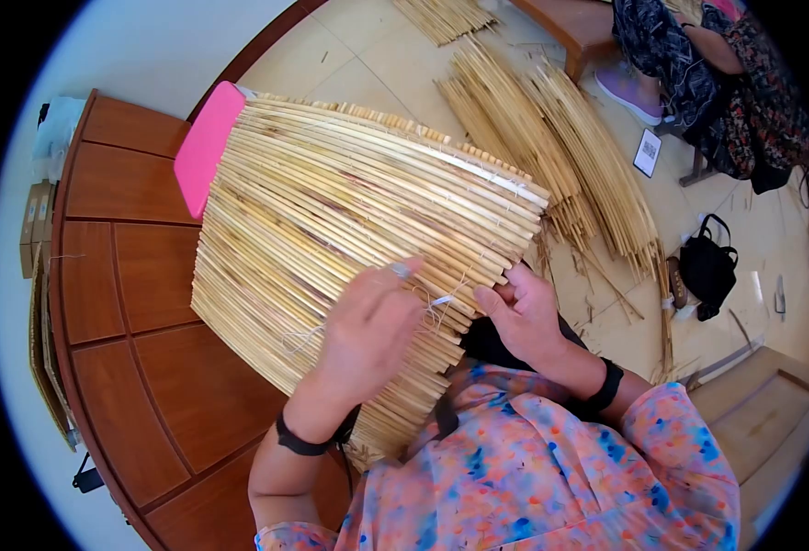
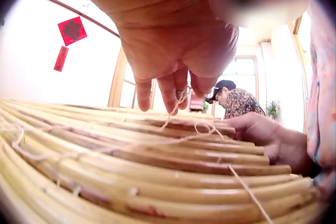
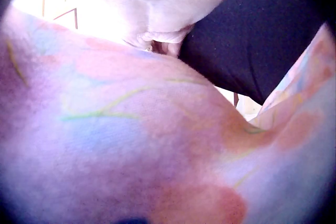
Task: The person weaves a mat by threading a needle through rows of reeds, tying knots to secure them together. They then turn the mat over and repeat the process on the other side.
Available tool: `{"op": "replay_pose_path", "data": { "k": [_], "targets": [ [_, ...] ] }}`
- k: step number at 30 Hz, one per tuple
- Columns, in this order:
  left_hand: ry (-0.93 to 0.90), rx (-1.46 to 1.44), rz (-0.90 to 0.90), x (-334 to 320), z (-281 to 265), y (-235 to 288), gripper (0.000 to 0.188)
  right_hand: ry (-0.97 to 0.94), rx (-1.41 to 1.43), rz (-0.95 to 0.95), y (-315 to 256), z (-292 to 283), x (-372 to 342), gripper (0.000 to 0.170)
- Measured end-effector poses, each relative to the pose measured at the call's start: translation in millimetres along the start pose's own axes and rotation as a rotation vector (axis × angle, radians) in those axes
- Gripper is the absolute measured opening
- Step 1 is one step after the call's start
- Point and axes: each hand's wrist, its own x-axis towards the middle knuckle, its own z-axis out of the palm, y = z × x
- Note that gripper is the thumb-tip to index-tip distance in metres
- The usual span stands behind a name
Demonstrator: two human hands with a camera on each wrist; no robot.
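A mat of pale reeds (image 1: 331, 193), tied together with thin string, spreads across the person's lap. Above its near part the left hand (image 1: 372, 331) pinches a light string; in the left wrist view this hand (image 2: 178, 35) hangs over the reeds (image 2: 157, 176), the string (image 2: 181, 98) at its fingers. Loose string loops (image 1: 436, 308) lie on the mat close by. At the reed ends the right hand (image 1: 526, 317) grips the edge, thumb on top, other fingers partly hidden. The right wrist view shows this hand (image 3: 163, 8) behind patterned cloth (image 3: 131, 129), its fingertips mostly hidden.
Bundles of loose reeds (image 1: 551, 147) lie on the tiled floor beyond the mat. A pink chair back (image 1: 209, 151) and brown wooden panelling (image 1: 147, 367) stand at the left. Another person (image 1: 707, 92) sits at upper right, and a black bag (image 1: 707, 271) rests on the floor.
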Motion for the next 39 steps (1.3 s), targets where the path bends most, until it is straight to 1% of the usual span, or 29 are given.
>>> {"op": "replay_pose_path", "data": {
  "k": [2, 5, 7, 8, 11, 15, 18, 24, 27, 30, 33, 36, 39],
  "targets": [
    [0.088, 0.059, -0.064, 0, -17, 0, 0.015, -0.013, -0.025, -0.012, 1, -2, 0, 0.027],
    [0.15, 0.101, -0.065, 11, -55, 16, 0.017, -0.031, -0.084, -0.03, 3, -5, -1, 0.029],
    [0.193, 0.128, -0.143, 14, -76, 29, 0.014, -0.04, -0.121, -0.032, 3, -5, 0, 0.029],
    [0.188, 0.127, -0.214, 12, -85, 34, 0.012, -0.044, -0.134, -0.029, 1, -5, 0, 0.029],
    [0.069, 0.003, -0.29, 13, -88, 40, 0.011, -0.055, -0.169, -0.02, -6, -5, 1, 0.03],
    [-0.175, 0.094, -0.139, 15, -60, 29, 0.011, -0.062, -0.192, -0.016, -11, -6, 1, 0.031],
    [-0.283, 0.115, -0.143, 13, -43, 24, 0.011, -0.042, -0.116, -0.042, -4, -3, 1, 0.031],
    [-0.328, 0.17, -0.119, 17, -25, 21, 0.016, -0.034, -0.127, -0.014, -6, -3, 1, 0.027],
    [-0.33, 0.24, -0.057, 23, -22, 22, 0.013, -0.021, -0.08, -0.018, -1, -2, 1, 0.025],
    [-0.304, 0.295, -0.042, 27, -18, 23, 0.009, -0.025, -0.066, -0.032, 1, -3, 1, 0.025],
    [-0.327, 0.334, -0.05, 30, -17, 27, 0.008, -0.04, -0.091, -0.028, 0, -5, 1, 0.026],
    [-0.311, 0.326, -0.04, 30, -16, 28, 0.008, -0.027, -0.055, -0.02, -4, -2, 1, 0.026],
    [-0.314, 0.334, -0.034, 32, -16, 29, 0.009, -0.133, -0.126, 0.074, -10, -8, 0, 0.036]
  ]
}}
